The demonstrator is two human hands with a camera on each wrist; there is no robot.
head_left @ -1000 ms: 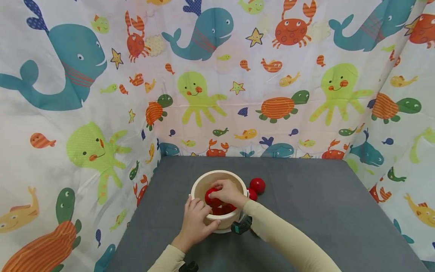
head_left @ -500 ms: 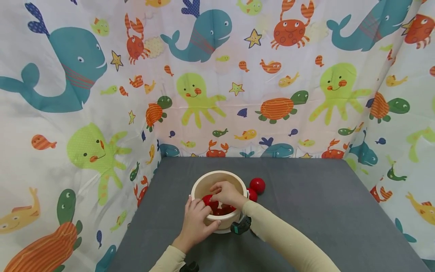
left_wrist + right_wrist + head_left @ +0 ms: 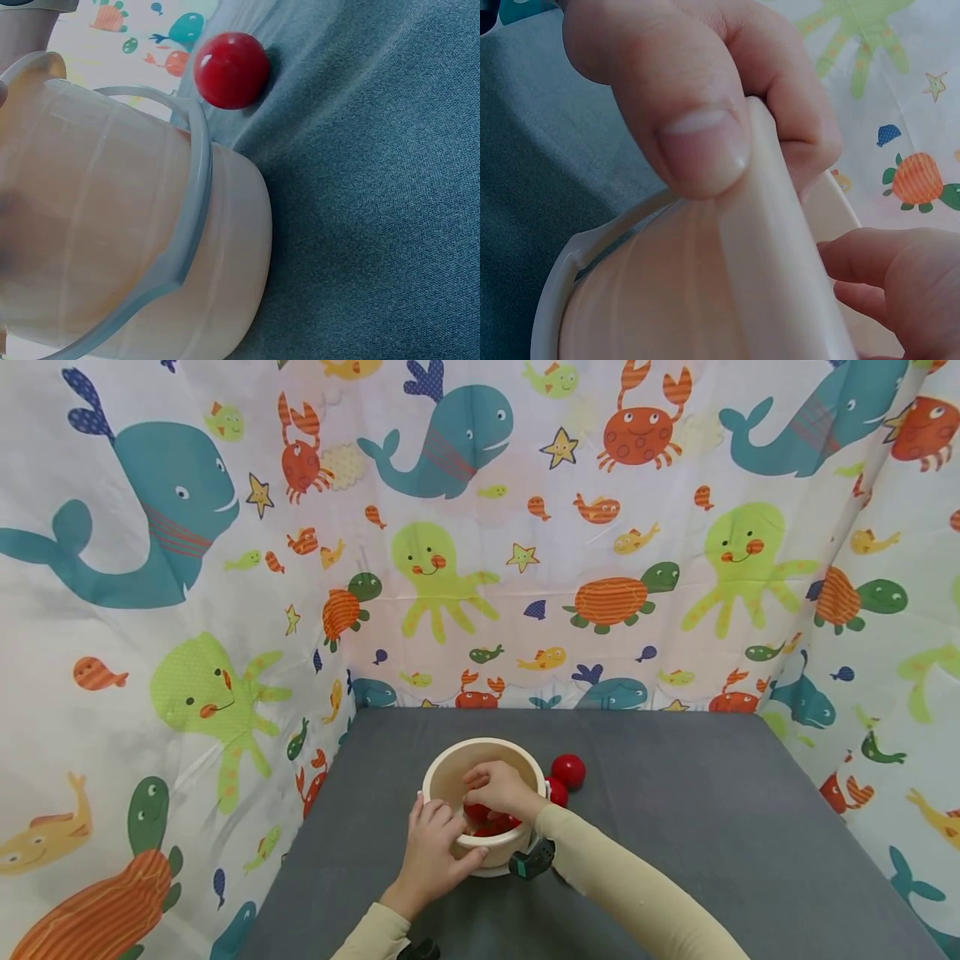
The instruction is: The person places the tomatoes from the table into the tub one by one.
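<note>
A cream plastic bucket (image 3: 450, 772) with a pale handle (image 3: 199, 172) stands on the grey cloth. My left hand (image 3: 431, 853) grips its near left rim; in the right wrist view the thumb lies outside the wall and the fingers inside. Over the bucket's mouth, my right hand (image 3: 501, 787) reaches in from the right, fingers loosely bent, with nothing showing between them. Below it, several red balls (image 3: 491, 828) lie inside the bucket, partly hidden by both hands. In the right wrist view, the right hand's fingers (image 3: 870, 255) dip past the rim.
Two red balls sit outside on the right: one ball (image 3: 567, 771) farther back, another ball (image 3: 557, 792) close to the bucket's wall. A grey cloth (image 3: 697, 827) covers the table. A curtain (image 3: 525, 593) printed with sea animals surrounds it on the back and sides.
My right hand has let go of a red ball, which dropped toward the near left inside the bucket and settled lower among the others. The left hand stays on the rim.
</note>
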